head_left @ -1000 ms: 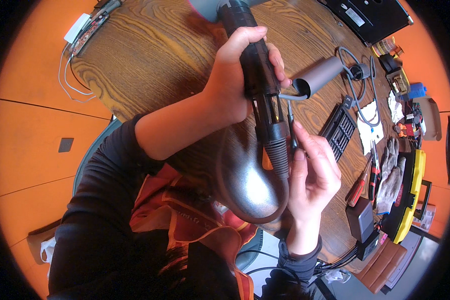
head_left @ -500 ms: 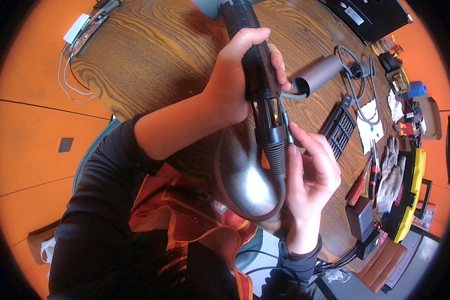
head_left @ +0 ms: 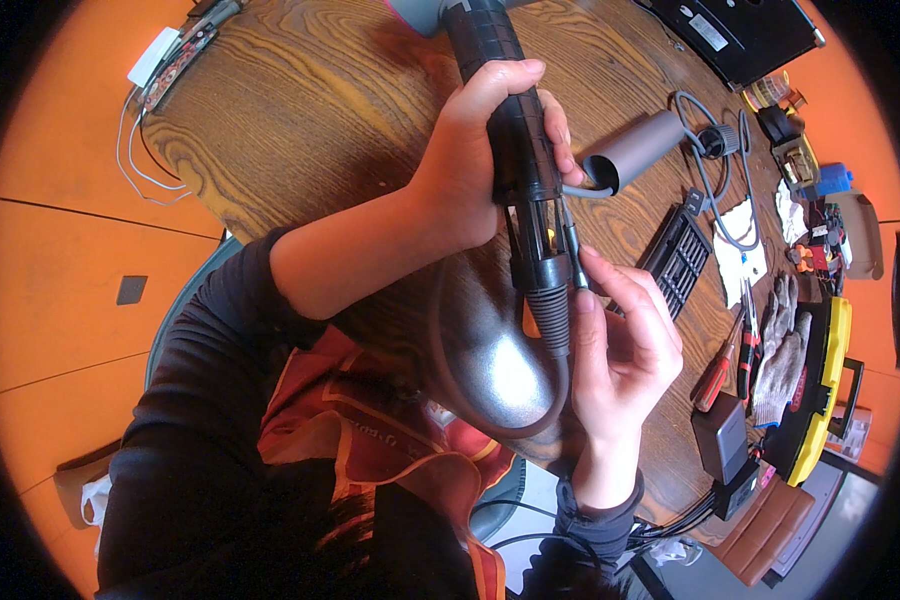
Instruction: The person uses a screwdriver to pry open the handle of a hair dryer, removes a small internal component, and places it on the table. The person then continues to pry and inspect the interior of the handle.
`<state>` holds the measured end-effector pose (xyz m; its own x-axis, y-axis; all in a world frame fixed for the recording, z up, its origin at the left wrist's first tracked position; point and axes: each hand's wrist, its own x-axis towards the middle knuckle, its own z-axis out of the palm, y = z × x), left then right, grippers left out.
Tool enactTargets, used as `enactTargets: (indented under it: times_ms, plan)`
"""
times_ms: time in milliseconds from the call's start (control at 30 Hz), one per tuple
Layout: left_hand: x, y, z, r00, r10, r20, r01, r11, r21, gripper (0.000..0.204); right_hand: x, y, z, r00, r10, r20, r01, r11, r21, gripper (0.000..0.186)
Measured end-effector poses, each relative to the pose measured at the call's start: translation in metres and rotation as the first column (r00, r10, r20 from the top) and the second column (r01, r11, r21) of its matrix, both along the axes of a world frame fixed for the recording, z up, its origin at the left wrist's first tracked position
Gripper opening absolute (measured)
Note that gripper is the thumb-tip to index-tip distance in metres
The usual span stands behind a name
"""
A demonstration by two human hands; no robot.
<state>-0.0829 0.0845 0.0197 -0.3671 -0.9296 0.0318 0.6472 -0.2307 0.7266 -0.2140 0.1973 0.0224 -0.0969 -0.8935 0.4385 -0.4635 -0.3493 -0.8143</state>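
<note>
A hair dryer's black inner handle (head_left: 527, 150) slants down from the top of the view, its grey, pink-rimmed head (head_left: 417, 14) cut off by the upper edge. My left hand (head_left: 470, 140) is wrapped round the upper part of this handle. Lower down, an open frame shows parts inside, above a ribbed cable sleeve (head_left: 548, 318); the cable (head_left: 515, 433) loops below. Between thumb and forefinger my right hand (head_left: 625, 335) pinches a slim precision screwdriver (head_left: 577, 262). Its shaft lies close along the handle's right side; the tip's exact contact is hard to see.
A grey tube (head_left: 638, 150) lies on the wooden table (head_left: 300, 110), with coiled cable beside it. Rightward are a black bit case (head_left: 680, 260), a red-handled screwdriver (head_left: 713, 382), pliers (head_left: 747, 360), work gloves (head_left: 782, 360), a black adapter (head_left: 720, 437) and a yellow-edged toolbox (head_left: 820, 400).
The handle and my left hand have shifted very slightly. My right hand keeps its pinch on the screwdriver at nearly the same spot.
</note>
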Motion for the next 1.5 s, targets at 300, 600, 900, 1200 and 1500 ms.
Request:
enactTargets:
  times_ms: [300,600,900,1200,1500]
  plan:
    - [0.0,0.002,0.003,0.999,0.014,-0.037,-0.015,1.0,-0.016,0.022,0.0,0.002,0.002,0.998,0.006,0.068,-0.014,0.994,0.108,0.025]
    - [-0.001,0.0,-0.007,0.998,0.05,-0.041,-0.058,0.973,-0.224,0.033,-0.006,0.002,0.008,0.863,-0.057,0.502,-0.249,0.816,0.522,0.018]
    - [-0.002,0.002,-0.007,0.996,0.055,-0.075,-0.072,0.966,-0.247,0.026,-0.007,0.002,0.004,0.89,-0.048,0.453,-0.163,0.896,0.413,0.012]
    - [0.0,-0.001,-0.008,0.991,0.129,-0.031,-0.131,0.933,-0.336,0.023,-0.006,0.001,0.002,0.876,-0.011,0.483,-0.187,0.914,0.359,0.013]
    - [-0.002,0.001,-0.005,0.991,0.046,-0.128,-0.074,0.972,-0.225,0.021,-0.003,-0.001,-0.004,0.915,-0.03,0.402,-0.095,0.953,0.287,0.011]
